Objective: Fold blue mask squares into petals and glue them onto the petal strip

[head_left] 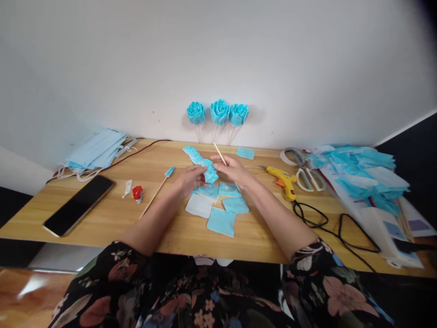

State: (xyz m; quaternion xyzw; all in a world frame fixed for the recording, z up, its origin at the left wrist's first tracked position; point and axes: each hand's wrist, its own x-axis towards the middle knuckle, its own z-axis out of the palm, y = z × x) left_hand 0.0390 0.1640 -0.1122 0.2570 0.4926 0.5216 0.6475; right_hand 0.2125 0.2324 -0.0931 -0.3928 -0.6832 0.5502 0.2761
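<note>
A gathered blue fabric strip point(198, 160) hangs between my hands above the table's middle. My left hand point(192, 179) has its fingers closed on the strip's lower edge. My right hand point(232, 170) holds a thin wooden stick point(219, 153), slanting up to the left, and its fingertips are at the strip's right end. Several cut fabric squares, blue point(221, 221) and white point(198, 205), lie below the hands. Left of my left hand lies a stick with a small blue tip point(170, 171). Three blue fabric flowers point(219, 112) on sticks lean on the wall behind.
At left are face masks point(97, 149), a black phone point(80, 205) and a red wrapper point(137, 193). At right are a yellow glue gun point(286, 181) with its black cord, white-handled scissors point(310, 179) and a heap of blue fabric point(365, 173). A blue piece point(245, 152) lies near the wall.
</note>
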